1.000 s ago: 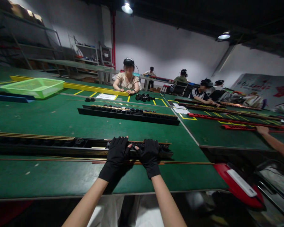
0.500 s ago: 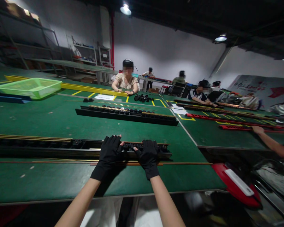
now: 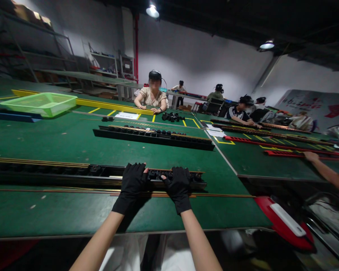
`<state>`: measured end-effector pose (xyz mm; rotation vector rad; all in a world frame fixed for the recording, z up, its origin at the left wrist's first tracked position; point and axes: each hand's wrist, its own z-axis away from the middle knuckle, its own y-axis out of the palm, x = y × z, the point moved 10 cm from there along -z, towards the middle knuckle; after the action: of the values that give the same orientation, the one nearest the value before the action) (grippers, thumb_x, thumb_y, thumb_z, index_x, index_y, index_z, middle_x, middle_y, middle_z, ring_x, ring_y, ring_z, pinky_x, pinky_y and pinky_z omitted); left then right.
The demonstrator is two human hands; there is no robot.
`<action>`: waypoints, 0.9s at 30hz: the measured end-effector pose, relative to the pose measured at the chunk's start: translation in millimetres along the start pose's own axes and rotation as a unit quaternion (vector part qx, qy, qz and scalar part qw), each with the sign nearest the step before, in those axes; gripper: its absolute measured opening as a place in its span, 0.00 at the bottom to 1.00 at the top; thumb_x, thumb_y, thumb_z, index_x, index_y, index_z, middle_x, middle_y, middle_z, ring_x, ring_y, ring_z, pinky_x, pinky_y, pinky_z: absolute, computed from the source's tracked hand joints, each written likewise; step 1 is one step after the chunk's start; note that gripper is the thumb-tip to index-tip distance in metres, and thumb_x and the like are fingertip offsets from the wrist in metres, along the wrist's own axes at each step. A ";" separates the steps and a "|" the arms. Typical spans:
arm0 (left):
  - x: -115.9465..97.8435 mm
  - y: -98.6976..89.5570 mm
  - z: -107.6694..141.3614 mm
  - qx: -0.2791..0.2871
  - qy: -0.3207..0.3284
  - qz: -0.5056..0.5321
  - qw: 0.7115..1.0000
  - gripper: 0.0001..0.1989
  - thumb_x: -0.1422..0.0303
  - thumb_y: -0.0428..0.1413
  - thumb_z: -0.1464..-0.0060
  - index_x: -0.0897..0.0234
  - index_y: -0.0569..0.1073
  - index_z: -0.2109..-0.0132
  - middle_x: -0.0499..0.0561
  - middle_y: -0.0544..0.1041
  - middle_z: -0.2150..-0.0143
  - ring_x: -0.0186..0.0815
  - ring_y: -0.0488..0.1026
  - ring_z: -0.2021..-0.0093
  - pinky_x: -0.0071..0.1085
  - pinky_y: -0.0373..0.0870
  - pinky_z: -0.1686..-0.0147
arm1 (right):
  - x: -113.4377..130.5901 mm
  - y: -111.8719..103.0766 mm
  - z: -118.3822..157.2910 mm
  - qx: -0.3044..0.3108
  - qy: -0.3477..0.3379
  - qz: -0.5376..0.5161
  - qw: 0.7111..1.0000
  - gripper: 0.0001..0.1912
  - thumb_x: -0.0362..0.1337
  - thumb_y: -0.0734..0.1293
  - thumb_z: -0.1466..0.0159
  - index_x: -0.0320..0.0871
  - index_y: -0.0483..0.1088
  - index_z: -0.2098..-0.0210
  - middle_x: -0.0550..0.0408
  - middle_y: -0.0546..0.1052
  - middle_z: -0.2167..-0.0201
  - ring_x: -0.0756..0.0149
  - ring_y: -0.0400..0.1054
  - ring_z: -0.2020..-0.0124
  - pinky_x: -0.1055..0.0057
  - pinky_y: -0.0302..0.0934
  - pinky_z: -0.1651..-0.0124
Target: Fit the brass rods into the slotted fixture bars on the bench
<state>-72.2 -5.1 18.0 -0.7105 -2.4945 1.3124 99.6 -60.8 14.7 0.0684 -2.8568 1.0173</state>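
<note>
A long black channel rail (image 3: 107,182) lies across the near part of the green table, with black blocks set along its inside and thin brass-coloured rods on its left stretch. Both hands wear black fingerless gloves. My left hand (image 3: 132,182) is closed over the rail, its fingers reaching across to the far wall. Just to the right, my right hand (image 3: 179,184) grips the rail near its right end, thumb at the black blocks (image 3: 154,175). The fingertips are partly hidden by the gloves and rail. Thin rods (image 3: 214,195) lie in front of the rail.
A second black rail (image 3: 155,139) lies farther back, with loose black parts (image 3: 172,117) beyond it. At the left stands a green basket (image 3: 42,105) by a yellow rail (image 3: 115,107). Co-workers sit across and to the right, where another person's hand (image 3: 310,156) touches a red rail (image 3: 284,153).
The view has shifted slightly, so the scene sits a little farther right. Both hands stay at the same place on the black channel rail, with barely any finger movement.
</note>
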 end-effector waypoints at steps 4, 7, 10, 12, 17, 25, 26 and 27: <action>12.6 3.7 4.6 -0.024 0.018 -0.004 1.000 0.16 0.69 0.47 0.40 0.62 0.77 0.52 0.60 0.78 0.47 0.49 0.73 0.47 0.52 0.62 0.43 | 1.2 -2.5 0.6 -0.015 -0.003 0.005 1.000 0.28 0.58 0.64 0.37 0.38 0.74 0.55 0.41 0.78 0.59 0.51 0.69 0.53 0.52 0.50 0.38; 28.2 3.1 9.5 -0.056 0.006 -0.020 0.998 0.16 0.68 0.47 0.39 0.65 0.78 0.52 0.62 0.77 0.46 0.50 0.72 0.46 0.52 0.62 0.44 | 2.4 -2.6 0.4 -0.015 -0.008 0.005 1.000 0.28 0.58 0.64 0.37 0.38 0.74 0.56 0.43 0.78 0.60 0.52 0.69 0.55 0.53 0.51 0.39; 34.2 6.5 11.7 -0.051 -0.001 -0.022 0.998 0.16 0.68 0.49 0.41 0.66 0.78 0.53 0.63 0.78 0.48 0.52 0.73 0.49 0.52 0.63 0.46 | 2.2 -1.6 0.7 -0.012 -0.011 0.011 1.000 0.28 0.58 0.64 0.37 0.38 0.74 0.56 0.42 0.78 0.59 0.51 0.69 0.54 0.53 0.52 0.39; 35.4 9.8 11.2 -0.041 -0.013 -0.015 0.999 0.16 0.69 0.49 0.41 0.66 0.78 0.52 0.63 0.78 0.49 0.53 0.74 0.49 0.52 0.63 0.46 | 1.1 -1.5 1.0 -0.014 -0.008 0.015 1.000 0.29 0.58 0.64 0.37 0.37 0.74 0.55 0.41 0.78 0.59 0.50 0.69 0.54 0.52 0.51 0.39; 31.0 2.8 12.1 -0.072 -0.032 0.013 0.997 0.17 0.69 0.46 0.39 0.66 0.76 0.50 0.63 0.75 0.43 0.55 0.69 0.42 0.59 0.56 0.41 | 1.3 -1.8 0.8 -0.018 -0.006 0.004 1.000 0.28 0.58 0.64 0.37 0.38 0.74 0.56 0.42 0.78 0.59 0.52 0.69 0.54 0.52 0.51 0.39; 11.8 -37.4 79.1 -0.088 -0.017 0.028 0.996 0.23 0.66 0.57 0.50 0.63 0.68 0.46 0.66 0.59 0.31 0.57 0.48 0.29 0.61 0.50 0.37 | 2.8 -2.5 0.2 -0.022 -0.010 -0.004 1.000 0.27 0.57 0.64 0.36 0.38 0.74 0.56 0.43 0.78 0.60 0.53 0.69 0.54 0.52 0.51 0.38; 16.6 -38.0 90.5 -0.090 -0.026 0.025 0.995 0.22 0.67 0.56 0.50 0.62 0.68 0.46 0.66 0.62 0.33 0.57 0.52 0.30 0.59 0.54 0.38 | 2.8 -3.2 0.2 -0.024 -0.011 -0.006 1.000 0.27 0.57 0.64 0.37 0.38 0.74 0.56 0.43 0.78 0.60 0.53 0.69 0.54 0.52 0.51 0.38; 22.8 -39.6 101.2 -0.105 -0.033 0.029 0.993 0.21 0.68 0.55 0.49 0.63 0.68 0.47 0.67 0.66 0.36 0.57 0.57 0.32 0.57 0.58 0.40 | 2.7 -3.9 0.2 -0.027 -0.012 -0.009 1.000 0.27 0.57 0.64 0.37 0.38 0.74 0.56 0.43 0.79 0.60 0.52 0.70 0.54 0.52 0.51 0.38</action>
<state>-146.1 -83.9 -7.5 -0.8026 -2.7139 1.1185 97.2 -64.0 17.3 0.1019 -2.8990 0.9417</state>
